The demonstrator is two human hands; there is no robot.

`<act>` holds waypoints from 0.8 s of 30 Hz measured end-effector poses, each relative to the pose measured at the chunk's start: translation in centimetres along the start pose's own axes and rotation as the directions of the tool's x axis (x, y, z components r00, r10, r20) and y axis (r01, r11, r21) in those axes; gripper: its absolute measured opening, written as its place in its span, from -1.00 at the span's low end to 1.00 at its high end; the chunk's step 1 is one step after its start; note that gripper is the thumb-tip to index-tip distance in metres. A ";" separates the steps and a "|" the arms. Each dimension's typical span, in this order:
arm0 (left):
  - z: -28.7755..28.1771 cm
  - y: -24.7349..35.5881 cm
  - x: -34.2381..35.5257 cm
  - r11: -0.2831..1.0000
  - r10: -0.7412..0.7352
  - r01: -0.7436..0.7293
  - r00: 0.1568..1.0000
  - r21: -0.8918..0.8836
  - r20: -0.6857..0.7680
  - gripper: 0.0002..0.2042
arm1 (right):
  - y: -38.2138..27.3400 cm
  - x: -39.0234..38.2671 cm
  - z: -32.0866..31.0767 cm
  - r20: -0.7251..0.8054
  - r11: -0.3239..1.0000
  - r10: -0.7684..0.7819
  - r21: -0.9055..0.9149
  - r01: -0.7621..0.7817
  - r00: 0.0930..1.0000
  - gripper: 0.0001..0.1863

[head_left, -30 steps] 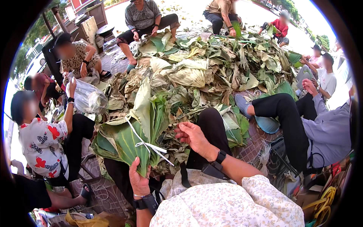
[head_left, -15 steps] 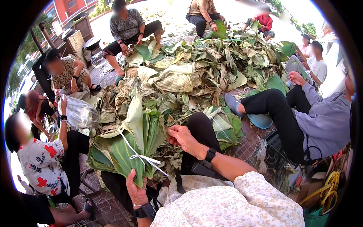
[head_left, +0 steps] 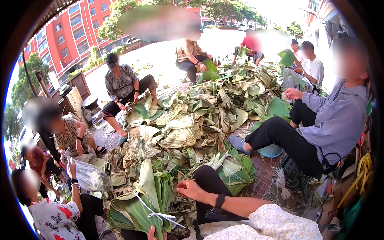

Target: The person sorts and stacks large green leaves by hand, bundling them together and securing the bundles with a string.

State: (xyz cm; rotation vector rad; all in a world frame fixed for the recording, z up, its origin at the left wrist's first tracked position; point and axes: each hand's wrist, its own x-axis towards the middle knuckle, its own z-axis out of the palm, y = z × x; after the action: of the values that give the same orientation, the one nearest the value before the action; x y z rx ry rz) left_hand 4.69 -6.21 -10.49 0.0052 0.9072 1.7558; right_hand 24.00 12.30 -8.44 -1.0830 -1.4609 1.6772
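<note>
A bundle of large, folded green leaves [head_left: 134, 214] fans out in front of me. A white plastic tie [head_left: 160, 215] is knotted around its narrower part. At the bundle's lower end my left hand [head_left: 153, 234] is closed on it, mostly cut off by the picture's lower edge. My right hand [head_left: 193, 190] is raised just right of the bundle, apart from it. Its fingers are curled together, and whatever they may hold is hidden. Another tied leaf bundle [head_left: 237, 172] lies beyond my bent knee.
A broad heap of dry and green leaves [head_left: 184, 132] fills the middle ground. Several people sit around it. A person at the left holds a clear plastic bag [head_left: 92, 176]. White strings [head_left: 281, 182] lie on the brick paving at the right, near yellow straps [head_left: 362, 176].
The view has tilted upward, so hands and bundle sit lower in the picture. My left hand keeps its grip on the bundle; my right stays beside it with fingers closed.
</note>
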 end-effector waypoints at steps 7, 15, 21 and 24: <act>-2.2 -0.4 -3.1 0.964 0.160 -0.223 0.922 0.145 0.353 -0.60 | 2.1 0.9 -0.4 0.057 0.999 0.038 0.009 -0.038 0.998 -0.89; -2.0 -0.6 -1.9 0.994 0.029 -0.047 0.986 0.101 0.165 -0.65 | 1.8 0.3 -1.0 0.014 0.997 0.072 0.006 -0.072 0.997 -0.85; -4.7 -2.2 -1.5 0.544 0.336 -0.536 0.844 0.645 0.418 -0.56 | 1.5 0.3 -0.2 -0.069 0.952 0.199 0.252 -0.176 0.978 -0.89; -1.3 -1.8 -3.2 0.945 0.213 -0.284 0.910 0.161 0.357 -0.54 | 2.4 0.6 -0.3 -0.090 0.913 0.237 0.362 -0.190 0.967 -0.88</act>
State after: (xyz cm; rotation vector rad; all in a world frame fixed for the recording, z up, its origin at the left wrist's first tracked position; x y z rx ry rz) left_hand 6.86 -9.38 -11.13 0.5673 0.8609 1.8114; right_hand 24.07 12.57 -10.88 -1.1556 -0.9368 1.8893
